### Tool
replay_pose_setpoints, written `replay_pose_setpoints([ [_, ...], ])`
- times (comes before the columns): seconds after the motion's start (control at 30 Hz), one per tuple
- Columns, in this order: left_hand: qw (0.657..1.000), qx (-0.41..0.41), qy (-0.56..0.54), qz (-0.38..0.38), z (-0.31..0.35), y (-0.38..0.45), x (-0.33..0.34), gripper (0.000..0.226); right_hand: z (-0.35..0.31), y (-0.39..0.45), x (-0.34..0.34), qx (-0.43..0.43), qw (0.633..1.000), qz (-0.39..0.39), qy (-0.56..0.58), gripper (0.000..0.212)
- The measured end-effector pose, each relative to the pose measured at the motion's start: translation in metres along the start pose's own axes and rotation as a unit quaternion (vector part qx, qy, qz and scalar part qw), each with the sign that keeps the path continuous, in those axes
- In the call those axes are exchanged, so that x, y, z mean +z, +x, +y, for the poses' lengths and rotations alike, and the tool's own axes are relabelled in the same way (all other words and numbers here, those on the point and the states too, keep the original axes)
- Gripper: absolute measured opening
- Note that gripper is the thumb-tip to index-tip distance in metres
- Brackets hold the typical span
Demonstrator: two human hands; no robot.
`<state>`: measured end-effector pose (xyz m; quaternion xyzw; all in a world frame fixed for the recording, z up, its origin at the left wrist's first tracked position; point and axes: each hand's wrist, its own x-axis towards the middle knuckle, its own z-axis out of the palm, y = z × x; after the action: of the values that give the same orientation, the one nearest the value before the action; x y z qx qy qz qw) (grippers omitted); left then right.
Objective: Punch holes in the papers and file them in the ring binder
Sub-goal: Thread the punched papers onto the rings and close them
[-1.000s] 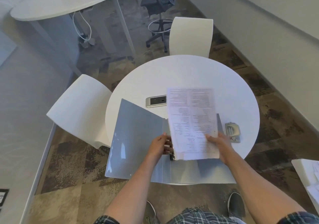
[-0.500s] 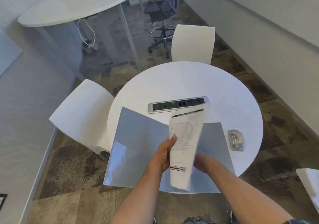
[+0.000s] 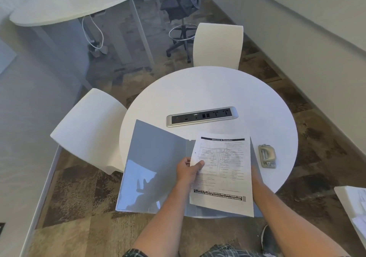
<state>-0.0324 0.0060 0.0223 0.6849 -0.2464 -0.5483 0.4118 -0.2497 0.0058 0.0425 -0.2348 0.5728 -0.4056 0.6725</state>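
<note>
Across the round white table a grey ring binder lies open, the printed white papers pinched at their punched edge by the left hand, apparently lining holes over hidden rings, while the right hand supports them from beneath, its grip unseen, and the metal hole punch sits aside

- The right hand lies almost wholly behind the papers; only a strip shows at their right edge, so its grip cannot be told.
- The left hand shows its thumb on top of the sheet; its fingers are hidden beneath.
- The papers cover the ring binder on its right half, rings included.
- The print on the sheet is too small to read, save a dark header and footer band.
- The hole punch, near the desk right edge, is too small for detail.
- Both forearms are cut off by the bottom edge.
</note>
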Motion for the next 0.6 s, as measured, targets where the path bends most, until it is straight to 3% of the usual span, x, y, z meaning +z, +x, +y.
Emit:
replay_pose_setpoints([
  [0.1, 0.998, 0.008, 0.059, 0.005, -0.005, 0.001, 0.004, 0.027, 0.01, 0.005, -0.011, 0.046, 0.987, -0.041, 0.148, 0.057],
  [0.13, 0.997, 0.007, 0.08, 0.01, -0.008, 0.002, 0.005, 0.026, 0.013, 0.01, -0.018, 0.059, 0.987, -0.031, 0.149, 0.064],
  [0.23, 0.986, 0.001, 0.164, 0.016, -0.013, 0.006, 0.008, 0.028, 0.021, 0.015, -0.028, 0.059, 0.998, 0.004, -0.019, 0.048],
  [0.33, 0.97, 0.022, 0.243, 0.014, -0.014, 0.009, 0.011, 0.029, 0.032, 0.023, -0.039, 0.063, 0.981, 0.068, -0.17, 0.033],
  [0.6, 0.935, 0.045, 0.347, 0.053, 0.0, 0.023, 0.021, 0.011, 0.043, 0.023, -0.051, 0.062, 0.96, 0.049, -0.268, 0.028],
])
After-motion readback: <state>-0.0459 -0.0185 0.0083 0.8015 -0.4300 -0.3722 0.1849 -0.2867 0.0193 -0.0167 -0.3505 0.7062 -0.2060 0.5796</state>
